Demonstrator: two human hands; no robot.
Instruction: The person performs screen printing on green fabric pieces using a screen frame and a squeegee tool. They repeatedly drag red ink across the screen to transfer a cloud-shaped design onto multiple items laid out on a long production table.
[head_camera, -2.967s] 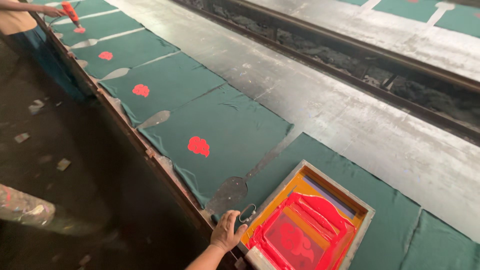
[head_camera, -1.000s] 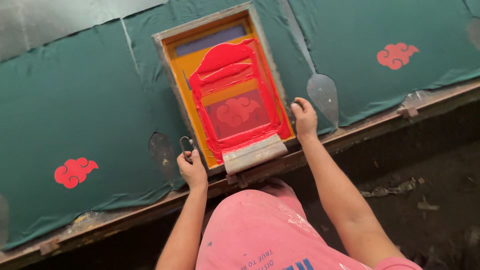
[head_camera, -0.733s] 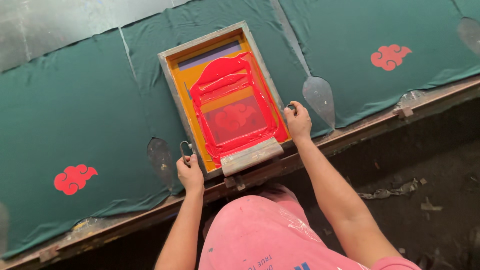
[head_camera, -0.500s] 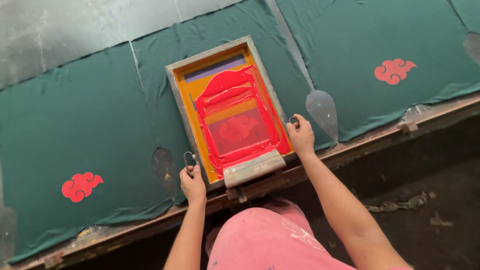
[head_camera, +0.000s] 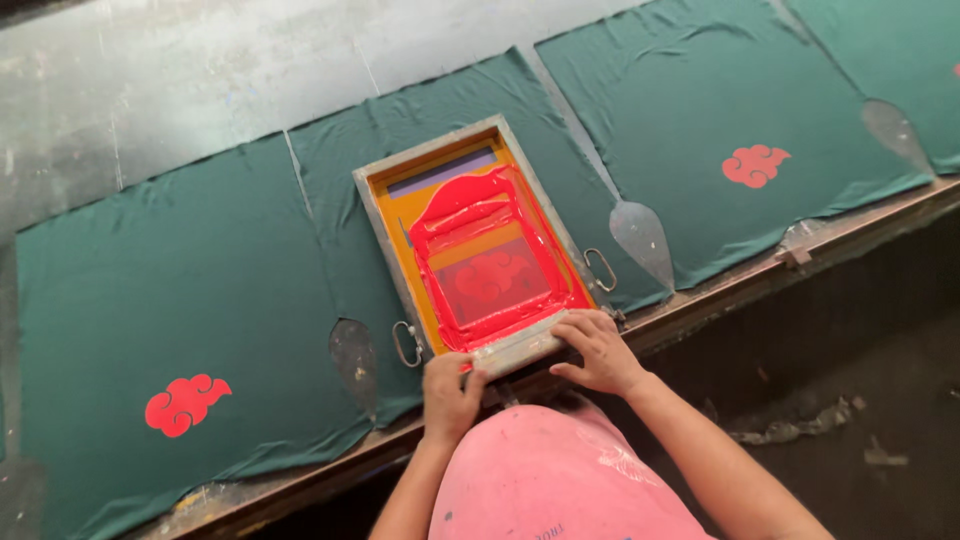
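Both hands, left (head_camera: 450, 395) and right (head_camera: 598, 350), grip the squeegee (head_camera: 518, 345). It sits at the near end of the screen frame (head_camera: 470, 235), which lies on green cloth (head_camera: 340, 200).

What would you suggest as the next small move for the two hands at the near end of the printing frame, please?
Probably push the grey squeegee away across the red ink: the left hand and right hand already grip it at the near end of the wooden-framed printing screen, with ink pooled ahead.

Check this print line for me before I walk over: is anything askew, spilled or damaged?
Nothing stands out. The screen frame lies flat on the middle green cloth, its red ink kept inside the frame. Both hands, left hand and right hand, grip the squeegee at the near edge. The neighbouring red cloud prints look clean.
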